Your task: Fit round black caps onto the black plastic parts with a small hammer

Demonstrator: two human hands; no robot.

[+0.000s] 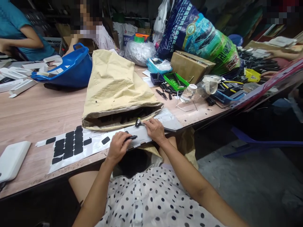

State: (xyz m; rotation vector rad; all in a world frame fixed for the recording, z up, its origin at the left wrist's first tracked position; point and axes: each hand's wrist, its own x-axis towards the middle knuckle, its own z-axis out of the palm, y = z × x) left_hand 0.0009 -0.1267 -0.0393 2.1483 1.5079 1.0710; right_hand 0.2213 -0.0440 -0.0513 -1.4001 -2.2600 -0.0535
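My left hand (119,146) is closed around a thin black tool (131,137), its tip lying on a white backing sheet (94,145) at the table's near edge. My right hand (154,129) pinches a small hammer-like tool with a black head (137,122) just past the sheet. The sheet carries several black rounded pads (69,144) at its left. A tan paper sack (113,88) lies open toward me right behind both hands, with dark parts inside.
A white flat box (11,159) sits at the near left. A blue basket (68,67) and white boxes stand at the far left, where other people sit. Green tray (176,82), clear bottle (188,93), cardboard box (191,64) and big printed bag (201,34) crowd the right.
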